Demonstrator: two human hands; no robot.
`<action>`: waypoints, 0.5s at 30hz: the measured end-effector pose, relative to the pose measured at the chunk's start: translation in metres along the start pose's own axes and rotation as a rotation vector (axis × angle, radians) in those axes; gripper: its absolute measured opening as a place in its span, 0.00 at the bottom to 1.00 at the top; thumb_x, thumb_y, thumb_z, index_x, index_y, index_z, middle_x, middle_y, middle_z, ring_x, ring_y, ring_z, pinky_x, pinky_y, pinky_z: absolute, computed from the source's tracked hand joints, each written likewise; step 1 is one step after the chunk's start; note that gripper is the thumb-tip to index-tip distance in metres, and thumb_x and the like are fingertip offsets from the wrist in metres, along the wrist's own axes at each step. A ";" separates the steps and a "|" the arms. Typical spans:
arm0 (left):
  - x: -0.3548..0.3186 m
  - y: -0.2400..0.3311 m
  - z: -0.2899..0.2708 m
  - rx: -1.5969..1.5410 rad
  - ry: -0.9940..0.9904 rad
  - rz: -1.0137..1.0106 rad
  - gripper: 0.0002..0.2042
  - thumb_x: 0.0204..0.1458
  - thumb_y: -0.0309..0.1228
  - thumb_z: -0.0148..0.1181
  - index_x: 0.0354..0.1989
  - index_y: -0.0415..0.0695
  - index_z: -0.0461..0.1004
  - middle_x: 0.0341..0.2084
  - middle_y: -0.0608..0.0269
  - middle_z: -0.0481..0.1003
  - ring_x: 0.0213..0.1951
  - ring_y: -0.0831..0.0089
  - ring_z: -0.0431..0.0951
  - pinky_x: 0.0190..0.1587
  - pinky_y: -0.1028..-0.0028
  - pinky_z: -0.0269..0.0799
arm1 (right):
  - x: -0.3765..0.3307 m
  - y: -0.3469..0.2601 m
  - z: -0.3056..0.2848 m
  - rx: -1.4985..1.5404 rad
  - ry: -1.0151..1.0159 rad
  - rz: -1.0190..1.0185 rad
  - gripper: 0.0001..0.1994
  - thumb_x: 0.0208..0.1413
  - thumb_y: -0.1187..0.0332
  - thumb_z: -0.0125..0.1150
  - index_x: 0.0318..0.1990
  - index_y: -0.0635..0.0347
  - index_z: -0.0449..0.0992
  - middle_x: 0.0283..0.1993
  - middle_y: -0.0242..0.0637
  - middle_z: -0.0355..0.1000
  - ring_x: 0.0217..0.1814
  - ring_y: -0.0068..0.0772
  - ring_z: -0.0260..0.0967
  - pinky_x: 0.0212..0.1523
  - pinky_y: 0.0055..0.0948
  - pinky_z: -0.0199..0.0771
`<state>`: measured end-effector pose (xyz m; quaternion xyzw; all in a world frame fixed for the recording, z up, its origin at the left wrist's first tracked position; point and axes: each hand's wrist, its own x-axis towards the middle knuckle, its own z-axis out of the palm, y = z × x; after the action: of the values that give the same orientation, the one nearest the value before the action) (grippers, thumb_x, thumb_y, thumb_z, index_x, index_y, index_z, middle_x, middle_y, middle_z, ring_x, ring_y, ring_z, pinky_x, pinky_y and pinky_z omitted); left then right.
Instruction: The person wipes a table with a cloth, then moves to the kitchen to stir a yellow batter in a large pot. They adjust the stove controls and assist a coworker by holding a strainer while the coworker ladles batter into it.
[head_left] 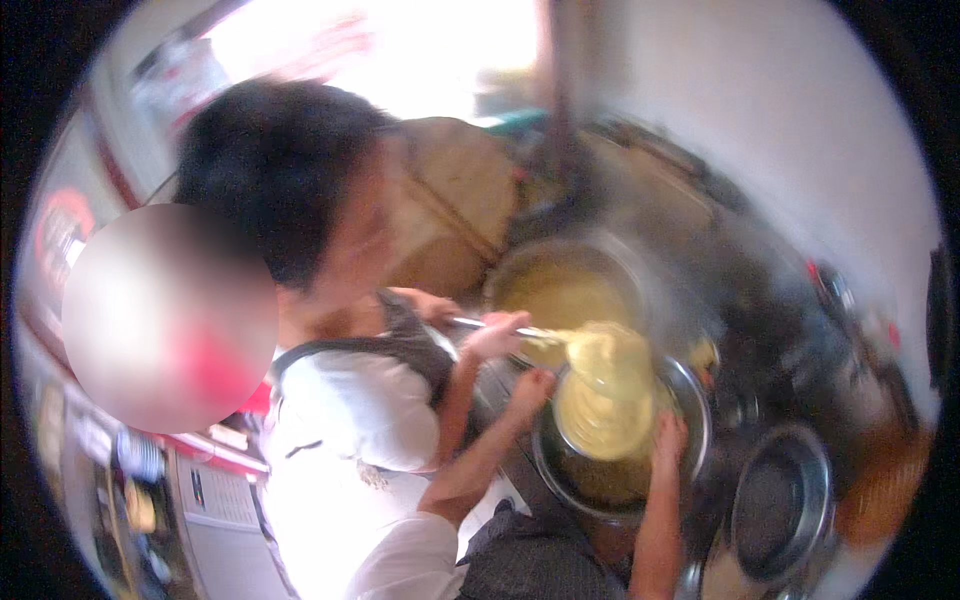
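My left hand [530, 386] grips the left rim of a round metal bowl [690, 395], and my right hand [668, 436] holds its right rim. The bowl holds thick yellow batter [600, 425]. A co-worker in a white shirt and dark apron stands close on my left. That person's hand [495, 335] holds the handle of a ladle [612, 358], which is tipped over the bowl and full of the same yellow batter. Behind the bowl stands a large pot [565, 290] of yellow batter. The picture is blurred.
An empty-looking metal pot [782, 505] stands at the lower right on a dark cooktop [770, 330]. A tan sack-like bundle [455, 205] sits behind the co-worker. A white wall runs along the right, and bright light enters at the top.
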<state>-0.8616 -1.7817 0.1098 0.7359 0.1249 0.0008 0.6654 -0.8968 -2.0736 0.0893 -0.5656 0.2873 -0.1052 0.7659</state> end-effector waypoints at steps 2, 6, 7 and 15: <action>0.018 -0.002 -0.001 0.126 -0.022 0.037 0.13 0.48 0.37 0.48 0.25 0.39 0.70 0.19 0.61 0.70 0.25 0.67 0.69 0.32 0.66 0.66 | 0.007 -0.015 0.008 -0.139 -0.096 -0.088 0.08 0.46 0.64 0.50 0.22 0.55 0.67 0.19 0.25 0.57 0.19 0.20 0.52 0.19 0.26 0.50; 0.049 -0.009 -0.011 0.341 0.184 0.322 0.10 0.50 0.37 0.47 0.29 0.44 0.69 0.22 0.64 0.69 0.29 0.68 0.70 0.35 0.67 0.66 | 0.070 0.002 0.018 -0.210 -0.234 -0.097 0.15 0.54 0.59 0.45 0.24 0.60 0.69 0.19 0.27 0.59 0.18 0.23 0.54 0.19 0.25 0.54; 0.055 -0.009 -0.014 0.374 0.195 0.269 0.11 0.49 0.39 0.47 0.29 0.44 0.70 0.21 0.63 0.70 0.29 0.66 0.72 0.35 0.67 0.67 | 0.081 0.005 0.016 -0.223 -0.255 -0.140 0.15 0.54 0.59 0.45 0.23 0.59 0.69 0.18 0.27 0.58 0.18 0.23 0.53 0.19 0.26 0.54; 0.024 0.013 0.012 0.262 0.009 0.063 0.16 0.47 0.41 0.46 0.32 0.40 0.73 0.25 0.51 0.74 0.29 0.59 0.75 0.36 0.64 0.69 | 0.072 -0.003 -0.013 -0.098 -0.151 -0.045 0.14 0.55 0.55 0.44 0.27 0.52 0.69 0.14 0.28 0.58 0.09 0.22 0.47 0.08 0.26 0.44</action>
<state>-0.8337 -1.7899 0.1170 0.8201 0.1040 0.0088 0.5626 -0.8453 -2.1195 0.0662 -0.6149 0.2206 -0.0655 0.7543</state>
